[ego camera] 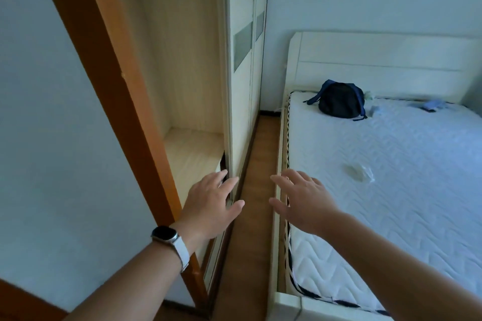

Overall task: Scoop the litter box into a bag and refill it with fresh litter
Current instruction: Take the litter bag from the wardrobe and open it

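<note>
head-camera view into a bedroom from its doorway. the left hand, with a white-strapped watch on the wrist, and the right hand both reach forward in mid-air. the left fingers and the right fingers are spread and released, holding nothing. an orange-brown door frame runs down the left. beyond it stands a pale wardrobe, and a narrow strip of wooden floor runs between the wardrobe and a bed. the bed has a white headboard. a dark backpack lies near the headboard, and a small crumpled clear wrapper sits mid-mattress.

the litter box, the bag and the fresh litter are nowhere in view. the task seems to be at its very start, with the person looking for the box or the supplies and no scooping begun. the next move likely calls for walking on or turning to find the litter box, then picking up a scoop and bag.

no brand, label or writing can be read, and the watch face is dark.
</note>
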